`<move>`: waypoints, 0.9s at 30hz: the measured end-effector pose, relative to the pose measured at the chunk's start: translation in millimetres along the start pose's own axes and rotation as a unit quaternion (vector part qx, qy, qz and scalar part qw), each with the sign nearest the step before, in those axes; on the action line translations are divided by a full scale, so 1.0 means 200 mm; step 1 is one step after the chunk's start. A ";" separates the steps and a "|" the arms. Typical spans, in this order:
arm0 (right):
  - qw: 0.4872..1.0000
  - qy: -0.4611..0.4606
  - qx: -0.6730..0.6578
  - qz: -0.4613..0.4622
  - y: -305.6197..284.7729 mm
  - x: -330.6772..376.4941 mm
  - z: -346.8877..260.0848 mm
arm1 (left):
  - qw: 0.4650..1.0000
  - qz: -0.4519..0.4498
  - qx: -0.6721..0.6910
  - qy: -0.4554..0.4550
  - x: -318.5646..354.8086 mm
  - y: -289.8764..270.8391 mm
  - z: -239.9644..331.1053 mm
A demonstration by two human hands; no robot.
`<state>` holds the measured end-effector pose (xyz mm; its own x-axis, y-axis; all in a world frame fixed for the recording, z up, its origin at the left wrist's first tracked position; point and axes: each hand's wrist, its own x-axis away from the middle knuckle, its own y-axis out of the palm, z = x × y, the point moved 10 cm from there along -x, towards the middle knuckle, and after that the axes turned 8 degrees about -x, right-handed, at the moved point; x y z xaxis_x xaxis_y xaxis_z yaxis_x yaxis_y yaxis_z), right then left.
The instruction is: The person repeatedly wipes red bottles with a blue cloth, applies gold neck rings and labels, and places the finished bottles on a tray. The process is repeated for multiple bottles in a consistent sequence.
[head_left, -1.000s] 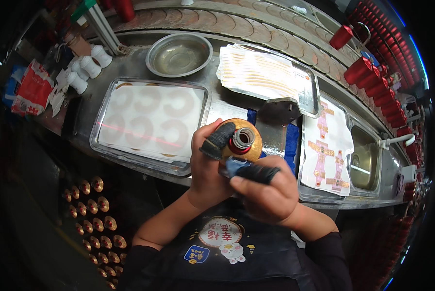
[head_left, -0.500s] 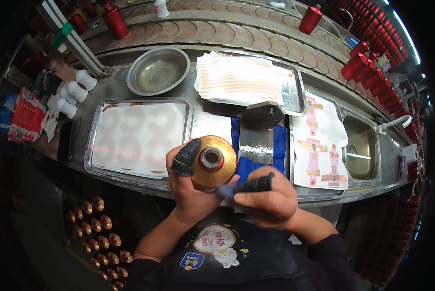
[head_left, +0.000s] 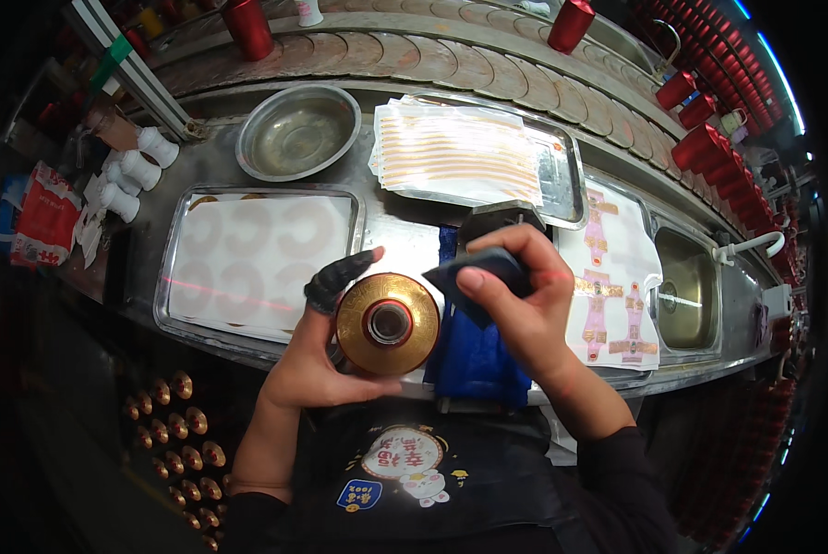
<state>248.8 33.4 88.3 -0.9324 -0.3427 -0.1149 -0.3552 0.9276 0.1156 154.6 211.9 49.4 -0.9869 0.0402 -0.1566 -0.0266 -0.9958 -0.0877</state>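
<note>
A: Where was the work?

B: The round gold-coloured bottle with a dark open neck [head_left: 388, 323] sat in the left hand [head_left: 317, 355], fingers curled round its side, held above the bench's near edge beside the blue cloth [head_left: 474, 355]. The right hand [head_left: 520, 300] pinched a small dark blue pad [head_left: 477, 277] between thumb and fingers, just off the bottle.

A: How best handled?

B: I judged steady cradling and light wiping strokes from the pad best, the bottle turned by the left hand.
</note>
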 end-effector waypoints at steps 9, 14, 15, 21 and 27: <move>0.991 -0.058 0.056 -0.104 0.10 -0.09 0.05 | 0.997 0.040 -0.064 0.021 0.00 0.03 -0.01; 0.993 -0.028 0.051 -0.099 0.14 -0.19 0.02 | 0.996 -0.038 0.063 -0.044 -0.05 0.03 -0.08; 0.994 -0.009 0.049 -0.093 0.13 -0.19 0.01 | 0.999 0.007 0.044 0.002 -0.03 0.01 -0.03; 0.982 0.042 0.094 -0.161 0.21 -0.27 0.02 | 0.994 0.076 -0.076 0.034 0.01 0.02 -0.03; 0.939 0.056 0.094 -0.325 0.46 -0.36 0.02 | 0.994 -0.019 0.101 -0.025 -0.06 0.06 -0.11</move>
<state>283.7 143.5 103.3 -0.5267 -0.8500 0.0053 -0.8442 0.5223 -0.1204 169.2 200.5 29.3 -0.9910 0.0795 -0.1077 -0.0911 -0.9900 0.1078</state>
